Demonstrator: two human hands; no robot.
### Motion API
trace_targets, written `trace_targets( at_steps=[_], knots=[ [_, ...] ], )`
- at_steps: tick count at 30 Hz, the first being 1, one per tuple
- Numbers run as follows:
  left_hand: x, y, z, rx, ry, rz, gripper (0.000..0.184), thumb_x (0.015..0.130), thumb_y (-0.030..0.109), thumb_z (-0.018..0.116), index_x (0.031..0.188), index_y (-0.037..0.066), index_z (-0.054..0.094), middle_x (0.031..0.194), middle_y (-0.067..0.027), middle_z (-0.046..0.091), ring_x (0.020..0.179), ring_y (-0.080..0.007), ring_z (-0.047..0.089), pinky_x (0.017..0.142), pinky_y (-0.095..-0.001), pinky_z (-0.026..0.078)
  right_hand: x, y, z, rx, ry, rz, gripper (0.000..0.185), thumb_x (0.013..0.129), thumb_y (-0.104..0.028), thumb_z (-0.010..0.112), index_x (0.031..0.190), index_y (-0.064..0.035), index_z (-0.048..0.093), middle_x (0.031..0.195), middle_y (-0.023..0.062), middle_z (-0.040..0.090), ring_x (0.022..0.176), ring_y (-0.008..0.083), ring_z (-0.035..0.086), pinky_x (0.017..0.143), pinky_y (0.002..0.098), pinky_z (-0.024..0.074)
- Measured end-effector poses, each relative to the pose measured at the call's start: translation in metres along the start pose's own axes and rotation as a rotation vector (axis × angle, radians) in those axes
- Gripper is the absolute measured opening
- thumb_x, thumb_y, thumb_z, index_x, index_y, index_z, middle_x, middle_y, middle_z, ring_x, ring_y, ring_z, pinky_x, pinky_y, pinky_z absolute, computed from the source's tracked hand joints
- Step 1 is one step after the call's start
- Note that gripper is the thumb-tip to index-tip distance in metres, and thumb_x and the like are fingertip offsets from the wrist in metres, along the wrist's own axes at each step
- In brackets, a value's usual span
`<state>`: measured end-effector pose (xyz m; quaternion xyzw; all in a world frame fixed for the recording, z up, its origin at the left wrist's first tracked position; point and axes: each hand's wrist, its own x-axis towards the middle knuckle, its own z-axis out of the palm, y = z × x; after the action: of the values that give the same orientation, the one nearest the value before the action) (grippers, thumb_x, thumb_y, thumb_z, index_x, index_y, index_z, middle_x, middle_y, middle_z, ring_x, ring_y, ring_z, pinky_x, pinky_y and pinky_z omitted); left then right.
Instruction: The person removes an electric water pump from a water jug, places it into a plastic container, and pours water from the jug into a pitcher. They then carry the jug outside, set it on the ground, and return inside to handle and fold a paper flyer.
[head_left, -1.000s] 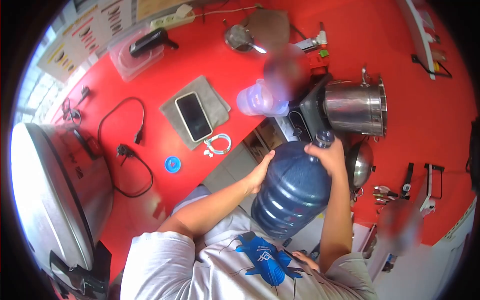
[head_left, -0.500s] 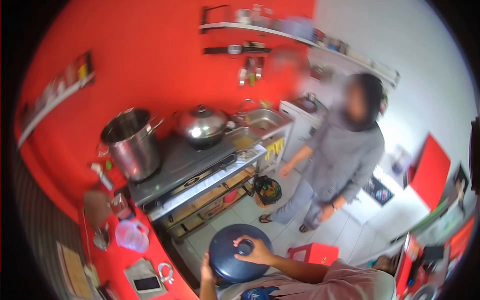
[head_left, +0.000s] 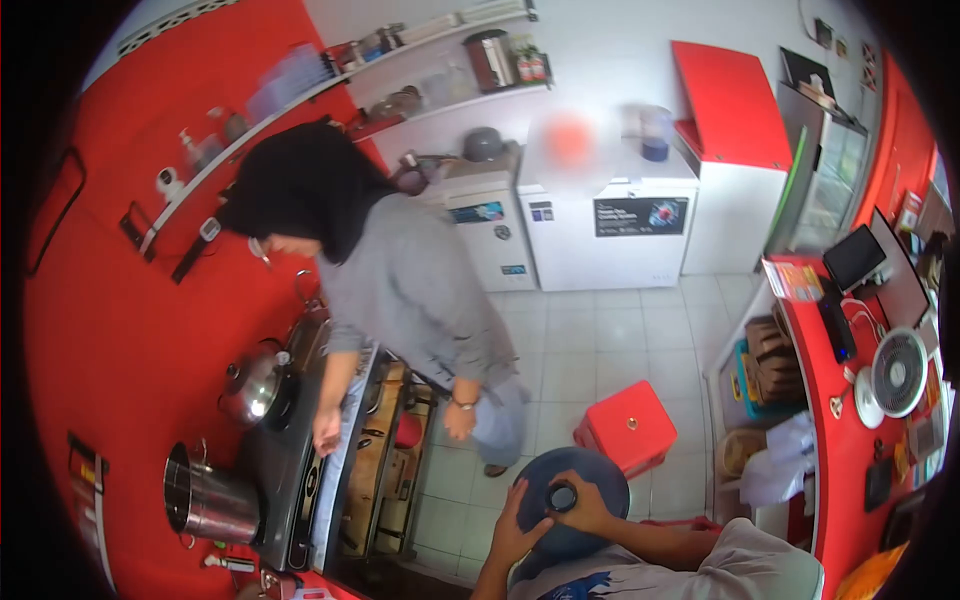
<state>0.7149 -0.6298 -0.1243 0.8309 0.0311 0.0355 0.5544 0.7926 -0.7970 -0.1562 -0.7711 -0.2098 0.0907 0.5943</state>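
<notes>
Here you are with the jug (head_left: pixel 608 480) right in front of your shirt (head_left: pixel 665 575), its neck pointing up towards you; your right hand (head_left: pixel 585 503) is wrapped around that neck, your left hand (head_left: pixel 516 530) clasps the shoulder, fingers spread over the curve; a sound two-point hold, that; let the left palm do the steadying and the right the guiding, since a neck alone makes a poor handle for something that bulky; the base is hidden, so there's no telling whether it rests on anything; hold it snug to your body; and mind what's around: the stool (head_left: pixel 630 430) sits just beyond the jug, and a person (head_left: pixel 430 275) in grey stands by the stove (head_left: pixel 275 475) to your left; elbows in, small moves, neck level-headed over the base.
</notes>
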Motion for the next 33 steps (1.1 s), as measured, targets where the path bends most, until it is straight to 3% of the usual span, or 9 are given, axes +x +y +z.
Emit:
trace_targets(
  at_steps=[2,6,13,17,21,23,24,30,33],
  knots=[
    [0.021,0.002,0.017,0.106,-0.192,0.067,0.089,0.077,0.028,0.079,0.148,0.005,0.03,0.153,-0.0179,0.032,0.145,-0.0341,0.021,0.115,-0.0422,0.023,-0.004,0.002,-0.011,0.056,0.112,0.025,0.065,0.061,-0.017,0.085,0.116,-0.0078,0.05,0.105,0.0137,0.066,0.098,0.0278,0.067,0.085,0.0345,0.0511],
    [0.047,0.011,0.05,0.138,-0.371,0.115,0.089,0.076,0.042,0.076,0.148,0.013,0.032,0.154,-0.0123,0.031,0.145,-0.0373,0.019,0.116,-0.0526,0.014,-0.015,-0.013,-0.042,0.045,0.127,0.03,0.077,0.065,-0.009,0.08,0.128,-0.0082,0.035,0.108,0.0195,0.064,0.105,0.0338,0.065,0.086,0.0375,0.0516],
    [0.089,0.054,0.059,-0.099,-0.386,0.39,0.074,0.072,0.033,0.081,0.137,0.012,0.051,0.145,-0.0079,0.047,0.141,-0.0322,0.032,0.117,-0.0506,0.015,-0.011,-0.028,-0.085,-0.076,0.11,-0.044,0.104,0.069,-0.008,0.076,0.148,-0.0089,0.009,0.113,0.0236,0.062,0.104,0.038,0.065,0.088,0.04,0.0514],
    [0.114,0.075,0.058,-0.182,-0.394,0.448,0.068,0.069,0.026,0.083,0.129,0.01,0.057,0.135,-0.0074,0.056,0.138,-0.0308,0.037,0.117,-0.0498,0.016,0.005,-0.061,-0.105,-0.001,0.072,0.075,0.118,0.07,-0.008,0.076,0.151,-0.0084,-0.01,0.126,0.0286,0.053,0.122,0.0377,0.054,0.099,0.0415,0.0457],
    [0.153,0.097,0.056,-0.176,-0.323,0.581,0.069,0.065,0.027,0.085,0.128,0.013,0.06,0.129,-0.0083,0.06,0.139,-0.0312,0.036,0.117,-0.0516,0.015,0.026,-0.076,-0.109,-0.059,0.317,0.026,0.109,0.07,-0.016,0.077,0.151,-0.0075,0.005,0.131,0.0212,0.054,0.132,0.0347,0.045,0.111,0.0459,0.0306],
    [0.176,0.105,0.057,-0.162,-0.339,0.606,0.069,0.064,0.028,0.086,0.127,0.012,0.061,0.13,-0.0073,0.06,0.139,-0.0321,0.035,0.117,-0.0521,0.015,0.043,-0.067,-0.123,-0.388,0.263,0.061,0.102,0.069,-0.024,0.077,0.149,-0.0075,0.017,0.135,0.0145,0.053,0.133,0.0351,0.044,0.114,0.0523,0.0195],
    [0.188,0.111,0.056,-0.134,-0.34,0.615,0.07,0.064,0.03,0.086,0.126,0.012,0.062,0.13,-0.0064,0.061,0.14,-0.033,0.034,0.116,-0.0526,0.015,0.051,-0.062,-0.122,-0.28,0.367,0.052,0.089,0.068,-0.031,0.076,0.143,-0.0086,0.035,0.136,0.0108,0.054,0.133,0.0338,0.044,0.115,0.0551,0.0149],
    [0.263,0.114,0.065,-0.04,-0.436,0.615,0.072,0.063,0.029,0.088,0.128,0.013,0.061,0.13,-0.005,0.06,0.142,-0.0347,0.029,0.117,-0.053,0.013,0.119,-0.022,-0.154,-0.439,0.358,-0.05,0.052,0.066,-0.033,0.074,0.112,-0.0092,0.065,0.128,0.0082,0.061,0.133,0.0303,0.045,0.114,0.0545,0.0179],
    [0.312,0.103,0.069,-0.077,-0.46,0.541,0.071,0.063,0.026,0.087,0.127,0.013,0.061,0.13,-0.0061,0.061,0.141,-0.034,0.031,0.117,-0.0526,0.013,0.17,0.005,-0.166,-0.398,0.369,-0.09,0.052,0.065,-0.033,0.076,0.11,-0.008,0.065,0.125,0.0077,0.062,0.132,0.0311,0.046,0.113,0.0568,0.0194]
  ],
)
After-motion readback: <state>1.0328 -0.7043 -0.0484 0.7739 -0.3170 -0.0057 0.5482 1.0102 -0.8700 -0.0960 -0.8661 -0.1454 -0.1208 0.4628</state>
